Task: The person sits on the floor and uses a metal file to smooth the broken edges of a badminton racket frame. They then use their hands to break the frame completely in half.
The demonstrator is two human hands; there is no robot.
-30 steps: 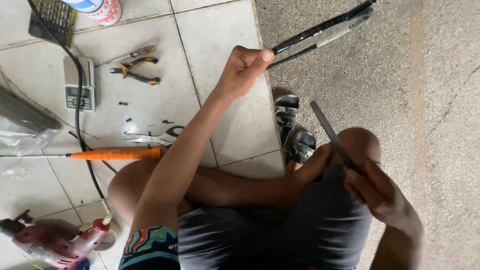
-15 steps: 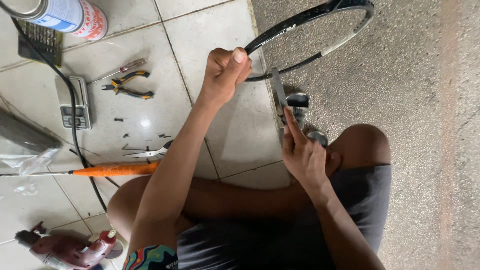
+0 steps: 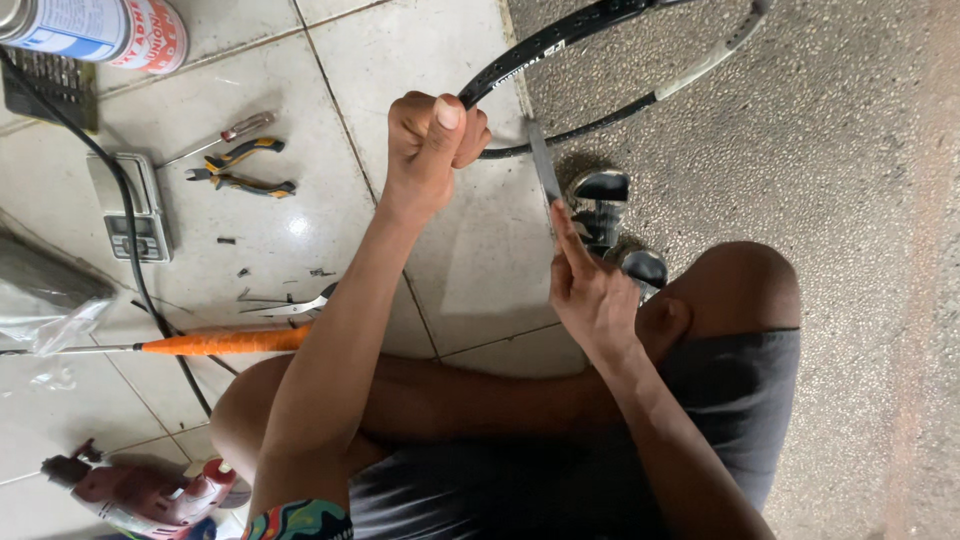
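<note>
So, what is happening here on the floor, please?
A person sits on the tiled floor. The left hand grips the black racket frame, which has no strings. The right hand holds a flat grey metal file against the frame, forefinger along it. Yellow-handled pliers, an orange-handled tool and a red drill lie beside the person.

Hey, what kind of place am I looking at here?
Probably an informal floor-level repair spot. A person sits on the tiled floor with pliers, a power drill and a spray can scattered beside rough concrete.
</note>
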